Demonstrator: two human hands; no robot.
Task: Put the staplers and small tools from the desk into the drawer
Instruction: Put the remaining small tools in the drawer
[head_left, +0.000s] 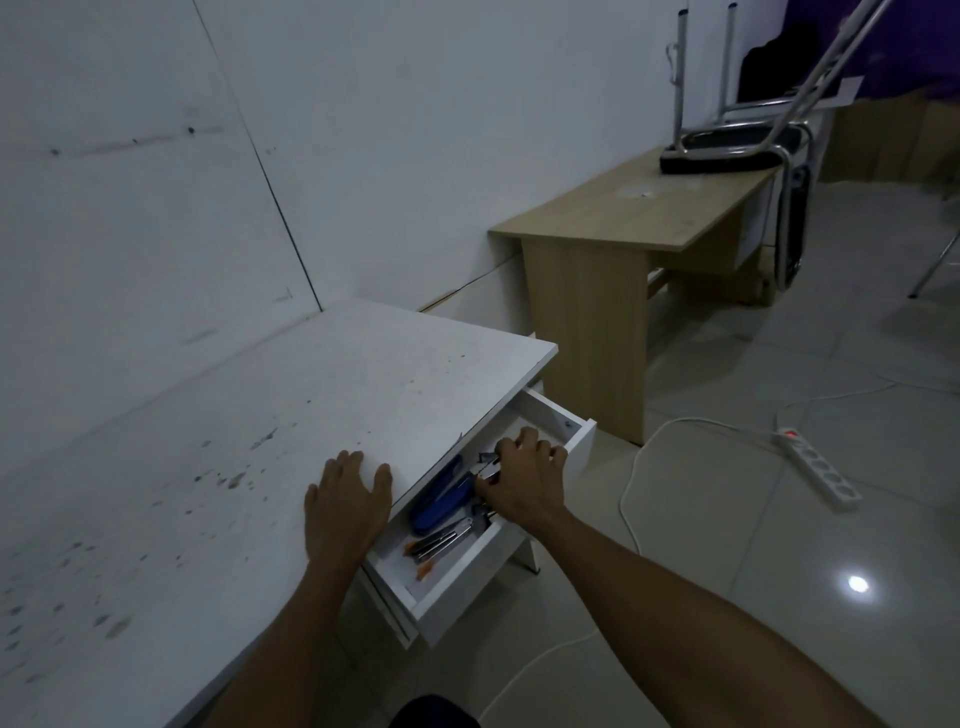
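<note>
The white drawer stands pulled out from under the white desk. Inside it lie a blue stapler, a metal stapler and small orange-tipped tools. My right hand reaches into the drawer from the right, its fingers curled around a small dark metal tool beside the blue stapler. My left hand rests flat, palm down, on the desk's front edge just left of the drawer, holding nothing.
A wooden table stands beyond the desk against the wall, with an upturned metal chair on it. A white power strip and its cable lie on the tiled floor to the right.
</note>
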